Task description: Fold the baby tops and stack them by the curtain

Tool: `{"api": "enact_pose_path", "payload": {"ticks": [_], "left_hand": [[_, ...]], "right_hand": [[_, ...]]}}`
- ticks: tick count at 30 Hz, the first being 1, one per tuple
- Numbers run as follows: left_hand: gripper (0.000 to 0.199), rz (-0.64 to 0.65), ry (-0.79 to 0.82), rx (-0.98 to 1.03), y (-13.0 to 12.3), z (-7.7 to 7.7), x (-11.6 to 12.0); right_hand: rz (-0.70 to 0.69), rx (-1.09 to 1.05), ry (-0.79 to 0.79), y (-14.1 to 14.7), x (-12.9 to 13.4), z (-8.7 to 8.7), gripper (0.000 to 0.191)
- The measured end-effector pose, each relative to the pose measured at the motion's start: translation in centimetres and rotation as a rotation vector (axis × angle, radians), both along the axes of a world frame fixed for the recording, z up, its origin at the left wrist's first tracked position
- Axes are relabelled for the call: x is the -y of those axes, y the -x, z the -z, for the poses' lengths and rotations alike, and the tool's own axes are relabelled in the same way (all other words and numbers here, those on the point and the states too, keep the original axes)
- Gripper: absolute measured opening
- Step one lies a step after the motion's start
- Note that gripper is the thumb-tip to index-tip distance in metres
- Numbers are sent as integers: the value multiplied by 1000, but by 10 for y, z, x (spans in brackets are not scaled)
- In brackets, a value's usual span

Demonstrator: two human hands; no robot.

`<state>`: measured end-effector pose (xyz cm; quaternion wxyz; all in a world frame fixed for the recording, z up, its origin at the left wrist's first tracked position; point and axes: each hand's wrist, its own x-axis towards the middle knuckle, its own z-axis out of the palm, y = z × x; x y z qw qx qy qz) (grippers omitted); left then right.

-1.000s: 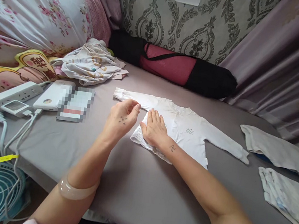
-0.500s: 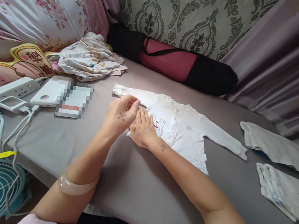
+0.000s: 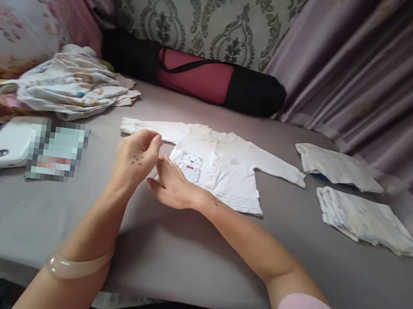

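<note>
A small white baby shirt (image 3: 224,162) with long sleeves lies spread on the grey bed sheet, a bear print and buttons on its front. Over its left side my left hand (image 3: 135,160) is closed, thumb against the curled fingers; whatever it may hold is hidden. Close beside it, by the shirt's lower left edge, my right hand (image 3: 175,186) has its fingers stretched out and holds nothing. Its fingertips lie near or against my left hand; I cannot tell whether they touch.
Two folded cloth items, one pale (image 3: 338,166) and one patterned (image 3: 367,221), lie at right. A crumpled heap of clothes (image 3: 75,81) sits back left, near a white power bank (image 3: 12,144) and a blurred-out phone-like item (image 3: 58,150). A black-and-red bag (image 3: 194,74) lies along the wall.
The view has swung to the right, so everything sits further left. My right hand has tilted up a little beside my left hand. The shirt still lies spread out.
</note>
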<state>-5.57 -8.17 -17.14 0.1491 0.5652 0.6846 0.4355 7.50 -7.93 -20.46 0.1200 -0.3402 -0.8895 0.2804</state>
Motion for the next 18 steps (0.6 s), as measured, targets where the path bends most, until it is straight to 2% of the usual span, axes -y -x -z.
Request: {"api": "enact_pose_path", "payload": {"ticks": [2, 4, 6, 9, 11, 13, 16, 18], "left_hand": [[30, 24, 31, -76, -7, 3, 1], [32, 117, 65, -167, -15, 9, 2], [39, 270, 76, -259, -25, 21, 3], [54, 499, 76, -402, -37, 43, 5], [64, 579, 126, -511, -42, 56, 5], [71, 603, 229, -603, -44, 65, 4], [73, 624, 351, -672, -43, 69, 3], [73, 609, 357, -696, -40, 68, 2]], "right_hand": [[50, 59, 11, -30, 0, -10, 64], [157, 159, -5, -67, -1, -16, 65], [302, 257, -47, -106, -2, -17, 66], [467, 359, -94, -151, 0, -9, 67], [484, 392, -93, -167, 5, 0, 69], [466, 407, -75, -174, 10, 8, 72], [442, 396, -41, -175, 16, 12, 74], [457, 370, -36, -177, 18, 10, 74]]}}
